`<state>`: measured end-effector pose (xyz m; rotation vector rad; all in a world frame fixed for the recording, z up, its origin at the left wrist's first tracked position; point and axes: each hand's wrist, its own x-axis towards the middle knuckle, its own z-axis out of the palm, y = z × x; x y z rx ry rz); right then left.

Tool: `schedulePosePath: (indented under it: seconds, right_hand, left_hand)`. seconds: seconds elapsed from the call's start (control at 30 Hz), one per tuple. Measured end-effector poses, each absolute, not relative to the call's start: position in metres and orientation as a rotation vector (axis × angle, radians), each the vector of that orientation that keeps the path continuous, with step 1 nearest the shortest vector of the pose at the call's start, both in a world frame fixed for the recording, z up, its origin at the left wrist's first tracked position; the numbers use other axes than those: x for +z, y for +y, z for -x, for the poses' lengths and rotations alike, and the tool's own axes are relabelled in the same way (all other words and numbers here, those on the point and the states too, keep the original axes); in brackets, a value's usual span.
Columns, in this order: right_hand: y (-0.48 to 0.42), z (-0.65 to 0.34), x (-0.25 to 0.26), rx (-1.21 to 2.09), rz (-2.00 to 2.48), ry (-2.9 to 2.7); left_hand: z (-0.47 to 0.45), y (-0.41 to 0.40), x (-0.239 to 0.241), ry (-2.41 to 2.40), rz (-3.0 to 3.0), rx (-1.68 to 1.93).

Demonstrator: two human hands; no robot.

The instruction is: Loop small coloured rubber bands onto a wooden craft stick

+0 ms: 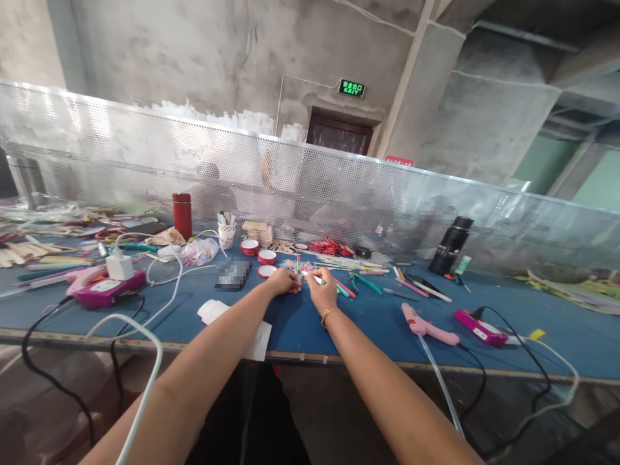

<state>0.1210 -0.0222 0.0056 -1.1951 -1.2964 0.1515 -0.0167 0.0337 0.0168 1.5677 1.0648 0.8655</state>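
Observation:
My left hand (285,282) is closed, its fingertips pinching a thin upright stick (299,263) with coloured bands, red and green among them. My right hand (322,294) is closed around a white marker (318,279) with a green end, held close to the stick. Just behind both hands lies a pile of small multicoloured pieces (304,265), too small to make out singly. White paper (259,341) lies partly under my left forearm. Several round red-rimmed containers (267,256) stand left of the hands.
Pliers with teal handles (368,284) and pens lie to the right. A pink glue gun (429,325) and a purple power strip (480,327) sit near the front edge. Another purple power strip (111,289), with white cables, is at left. Bottles, red (182,216) and black (450,247), stand behind.

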Motion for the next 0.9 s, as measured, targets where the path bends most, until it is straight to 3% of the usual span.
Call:
schedulePosePath:
  seconds: [0.9]
  right_hand:
    - [-0.0213,-0.1210,0.0050,0.200,1.198,-1.286]
  left_hand:
    - [0.0167,0.0322,0.0184,1.093,-1.587,0.860]
